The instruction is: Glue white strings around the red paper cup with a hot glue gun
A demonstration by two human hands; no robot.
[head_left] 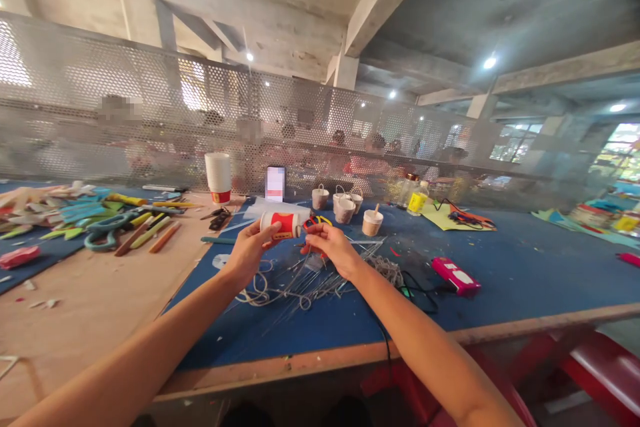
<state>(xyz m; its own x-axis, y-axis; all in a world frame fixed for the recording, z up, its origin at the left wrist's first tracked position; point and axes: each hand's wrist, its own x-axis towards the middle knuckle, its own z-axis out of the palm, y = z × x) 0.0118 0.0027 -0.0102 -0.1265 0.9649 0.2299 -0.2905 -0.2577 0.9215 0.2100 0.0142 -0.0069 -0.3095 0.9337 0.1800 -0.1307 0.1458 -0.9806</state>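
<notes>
My left hand [246,250] is closed around a red-and-white paper cup [284,224], which lies tipped on its side in the air above the table. Close by its right end, my right hand [333,248] has its fingers pinched together; whatever they grip is too small to make out. Red-and-yellow handles [324,219] of a tool show just behind those fingers, and I cannot tell whether the hand touches them. Beneath both hands lie a heap of thin wires [313,283] and loops of pale cord [257,295].
Several small grey pots [344,210], a cup with a wooden stick [373,223] and a phone [275,184] stand behind. A stack of paper cups [218,177] is left of them. Scissors [107,230] lie left; a pink box [456,277] lies right. Perforated panel [300,120] closes the back.
</notes>
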